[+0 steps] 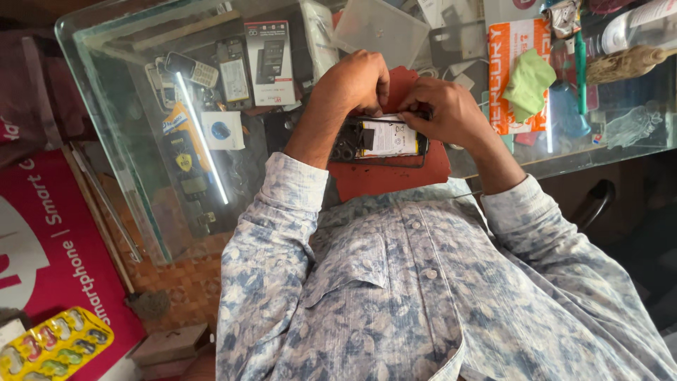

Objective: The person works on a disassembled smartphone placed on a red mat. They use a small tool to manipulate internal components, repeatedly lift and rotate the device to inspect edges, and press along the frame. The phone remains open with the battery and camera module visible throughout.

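From the head camera I look down on an opened phone (381, 139) that lies flat on a red mat (395, 173) on the glass table (127, 106), close to the chest, so both hands can reach it easily. The left hand (356, 81) is curled over the top edge of the phone, its fingers bent down and pressing there, I think to keep the phone from sliding. The right hand (448, 109) comes from the other side; its fingers are closed in a pinch at the upper right edge, on something thin and dark, but I cannot tell what it is. The white battery (390, 137) inside the phone faces up, uncovered. A green cloth (529, 81) lies to the right on an orange box (509, 70), well apart from the hands. Under the glass, at the left, old phones (204, 74) are laid out.
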